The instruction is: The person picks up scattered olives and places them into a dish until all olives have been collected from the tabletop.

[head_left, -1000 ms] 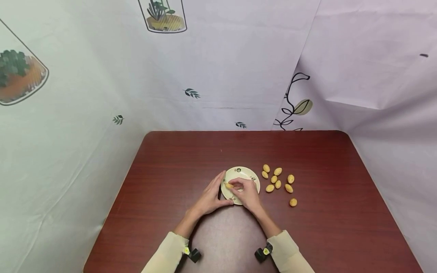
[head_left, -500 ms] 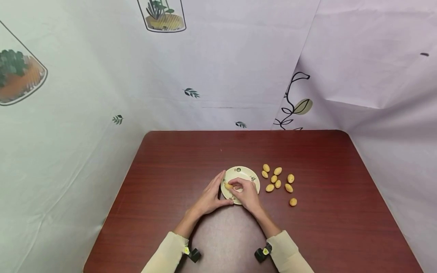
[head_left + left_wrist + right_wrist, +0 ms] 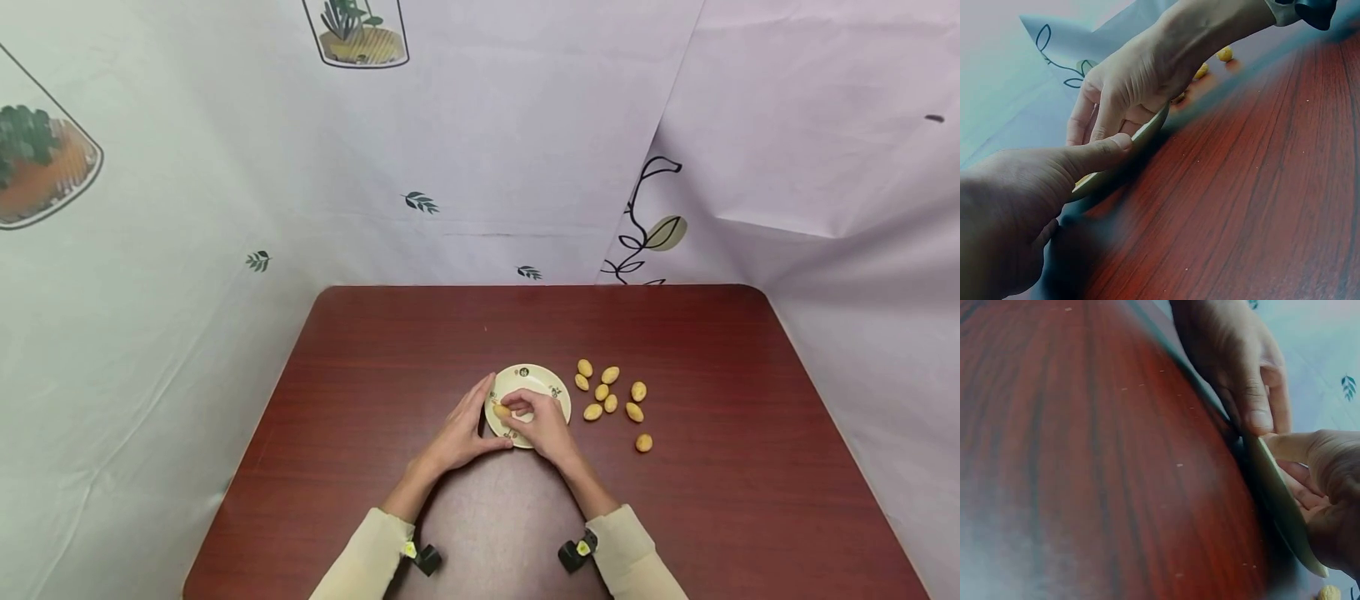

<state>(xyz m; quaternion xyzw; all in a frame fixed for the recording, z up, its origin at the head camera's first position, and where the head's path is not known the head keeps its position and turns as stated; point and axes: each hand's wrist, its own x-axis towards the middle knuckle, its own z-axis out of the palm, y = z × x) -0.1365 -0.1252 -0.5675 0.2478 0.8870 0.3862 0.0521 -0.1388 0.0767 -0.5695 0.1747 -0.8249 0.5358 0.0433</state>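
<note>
A pale round plate (image 3: 525, 375) with small dark printed motifs rests on the table. My left hand (image 3: 456, 435) holds its near-left side, thumb over the near rim and fingers along the left edge. Over the plate, my right hand (image 3: 542, 425) pinches a small yellow oval piece (image 3: 502, 411) between thumb and fingertips, close above the plate's left part. The left wrist view shows the left thumb (image 3: 1107, 153) on the plate's rim. In the right wrist view the plate (image 3: 1279, 506) appears edge-on, and the right fingers hide the pinched piece.
Several similar yellow oval pieces (image 3: 602, 392) lie scattered right of the plate, one (image 3: 643, 443) nearer the person. The dark red wooden table (image 3: 390, 333) meets pale printed cloth walls (image 3: 487, 167) at its back and sides.
Both hands and the plate stay in place. The yellow piece has turned slightly in the right fingertips.
</note>
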